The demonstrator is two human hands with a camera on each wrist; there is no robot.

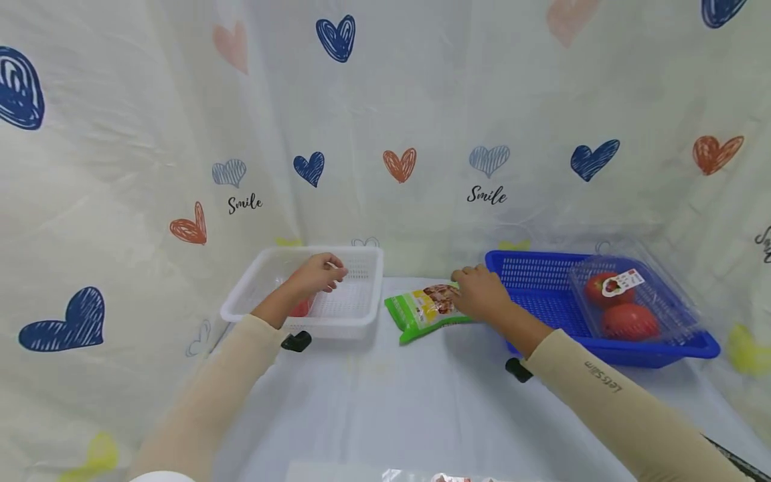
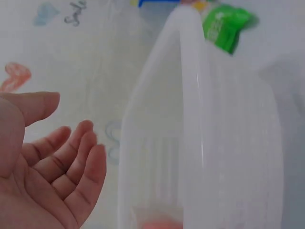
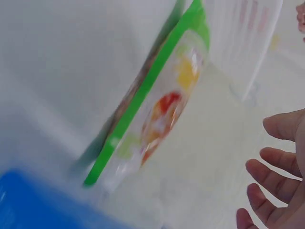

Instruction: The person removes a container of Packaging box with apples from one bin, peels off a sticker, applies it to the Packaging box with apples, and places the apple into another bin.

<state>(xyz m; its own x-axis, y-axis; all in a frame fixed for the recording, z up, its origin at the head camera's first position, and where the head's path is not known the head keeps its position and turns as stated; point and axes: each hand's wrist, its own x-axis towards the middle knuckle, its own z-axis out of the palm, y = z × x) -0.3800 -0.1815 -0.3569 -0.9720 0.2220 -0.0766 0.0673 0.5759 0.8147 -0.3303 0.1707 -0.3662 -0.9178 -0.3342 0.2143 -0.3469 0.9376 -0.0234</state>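
Note:
My left hand [image 1: 314, 274] hovers over the white basket [image 1: 355, 326], its fingers loosely bent and holding nothing. Inside that basket a red item [image 1: 301, 308] in clear packaging is partly hidden by my wrist. A green and white printed snack packet [image 1: 421, 308] lies on the table between the two baskets. Above the packet's right end is my right hand [image 1: 482, 293], between it and the blue basket [image 1: 536, 294]. The right wrist view shows the fingers [image 3: 274, 181] spread and apart from the packet.
In the blue basket's right side sits a clear plastic box [image 1: 665, 294] with two red, tomato-like fruits [image 1: 631, 322]. A curtain [image 1: 385, 100] printed with hearts hangs behind the baskets. At the front edge of the white-covered table [image 1: 385, 402] lies a partly visible clear wrapper [image 1: 394, 475].

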